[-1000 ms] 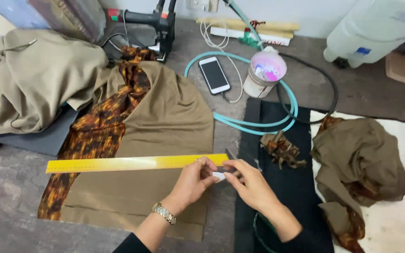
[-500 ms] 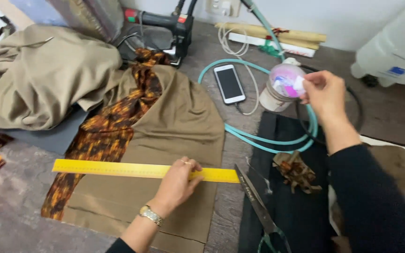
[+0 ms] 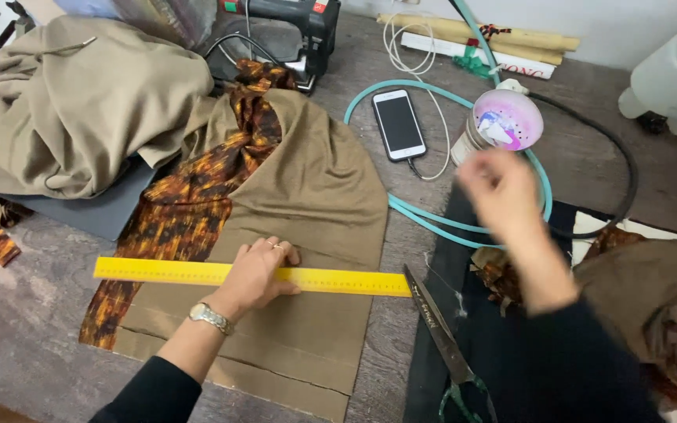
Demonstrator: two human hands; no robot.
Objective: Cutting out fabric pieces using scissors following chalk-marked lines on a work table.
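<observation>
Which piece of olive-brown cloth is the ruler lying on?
The flat olive-brown piece with the orange patterned strip, pinned under the yellow ruler by the left hand; the other two lie crumpled aside.

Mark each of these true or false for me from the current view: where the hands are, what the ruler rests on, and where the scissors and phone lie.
1. The left hand presses on the yellow ruler. True.
2. The ruler lies across the tan fabric. True.
3. The right hand grips the scissors. False: it is blurred in the air above the table, and the scissors lie untouched beside the ruler's right end.
4. The phone lies on the tan fabric. False: it lies on the bare table beside the turquoise hose.
5. The phone's screen is dark. True.
</observation>
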